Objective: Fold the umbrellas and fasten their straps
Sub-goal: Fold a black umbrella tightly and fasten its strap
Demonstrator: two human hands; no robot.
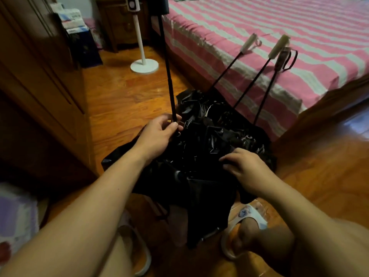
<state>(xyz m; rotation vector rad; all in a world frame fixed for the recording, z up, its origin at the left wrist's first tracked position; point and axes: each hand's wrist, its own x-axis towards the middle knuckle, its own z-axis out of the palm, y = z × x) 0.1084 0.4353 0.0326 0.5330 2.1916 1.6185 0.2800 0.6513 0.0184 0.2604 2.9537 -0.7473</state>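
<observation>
Four umbrella shafts (pixel 256 82) rise from a loose heap of black canopy (pixel 209 136) on the wooden floor (pixel 123 100); none looks folded or strapped. Left hand (pixel 157 134) grips one shaft low down; right hand (pixel 245 166), fingers curled, pinches fabric. Handles lean on the striped bed (pixel 299 27).

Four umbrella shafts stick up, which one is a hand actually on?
The leftmost, near-upright shaft: the left hand holds its base. The other three lean untouched on the bed.
</observation>
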